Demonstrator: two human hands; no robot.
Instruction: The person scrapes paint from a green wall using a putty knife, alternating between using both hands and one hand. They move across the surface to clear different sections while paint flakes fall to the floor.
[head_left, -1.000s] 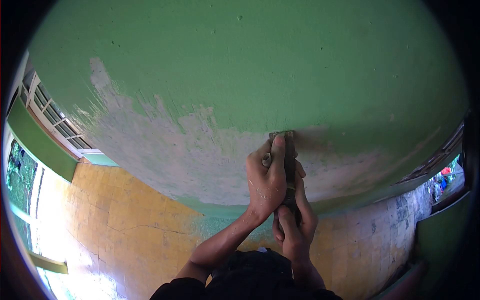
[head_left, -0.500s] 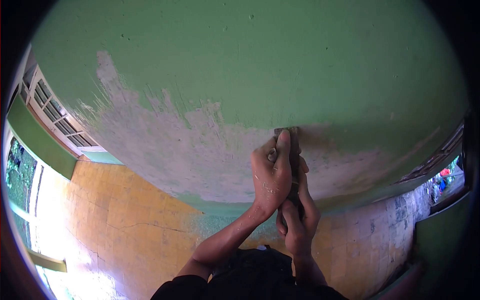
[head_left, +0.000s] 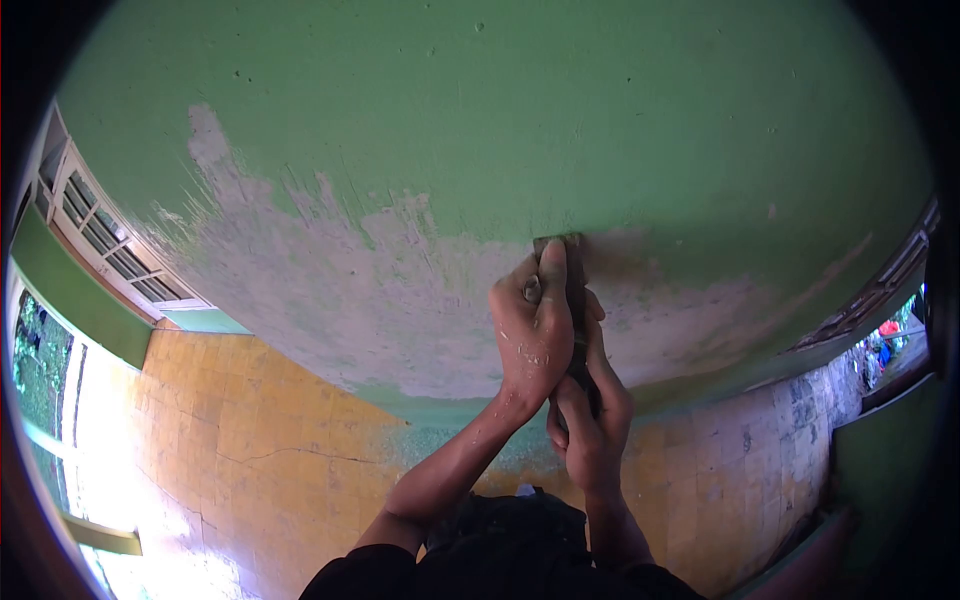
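On the lower part of the green wall, at the upper margin of the bared pale patch, is a dark flat-bladed scraper. Its long axis runs nearly upright, leaning a little, with the blade's end uppermost against the wall and the handle pointing down towards the wall's bottom edge and the person's body. The left hand is nearer the working end: it is closed about the blade, thumb lying flat along its face. The right hand sits lower and to the right, wrapped round the handle, so both hands hold the one tool.

Much of the handle is hidden by the fingers, and the blade's far face cannot be seen. Whether the fingertips just right of the blade belong to the left or right hand is hard to tell, as is how firmly the edge presses. The lens bends the wall's side edges; dark corners cut off the surroundings.
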